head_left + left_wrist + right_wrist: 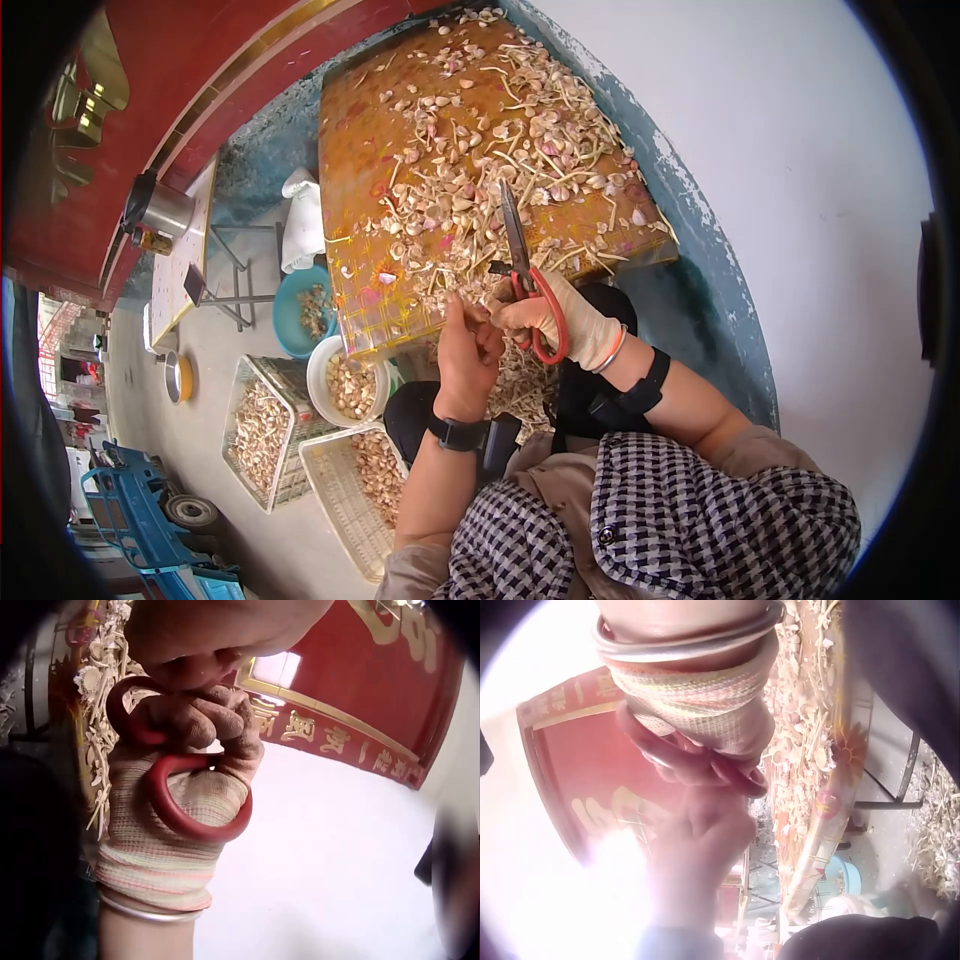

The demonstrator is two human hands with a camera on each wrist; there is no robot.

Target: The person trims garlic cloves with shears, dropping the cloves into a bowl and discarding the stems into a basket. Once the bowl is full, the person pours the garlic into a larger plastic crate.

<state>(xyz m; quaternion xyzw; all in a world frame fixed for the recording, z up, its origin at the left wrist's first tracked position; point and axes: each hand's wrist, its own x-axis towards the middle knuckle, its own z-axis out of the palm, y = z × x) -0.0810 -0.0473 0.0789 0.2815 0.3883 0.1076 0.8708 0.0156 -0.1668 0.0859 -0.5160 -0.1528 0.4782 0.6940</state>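
Observation:
My right hand (545, 310), in a pale knitted glove with darkened fingertips, grips red-handled scissors (516, 235). Their dark blades point away over the table, and the red handle loops (161, 796) stand against the glove. The bare left hand (468, 360) has its fingers curled in, meeting the gloved fingertips at the table's near edge. What lies between the two hands is hidden, so I cannot tell whether the left fingers pinch anything. Garlic cloves, bulbs and dry stalks (450, 205) are heaped on the table just beyond both hands.
A patterned orange cloth covers the table (350, 150), which stands against a wall (800, 150). Down at the left are a white bucket (313, 385) and crates (330, 470) of garlic, plus a teal basin (285, 310). Stalk scraps (525, 385) lie below the hands.

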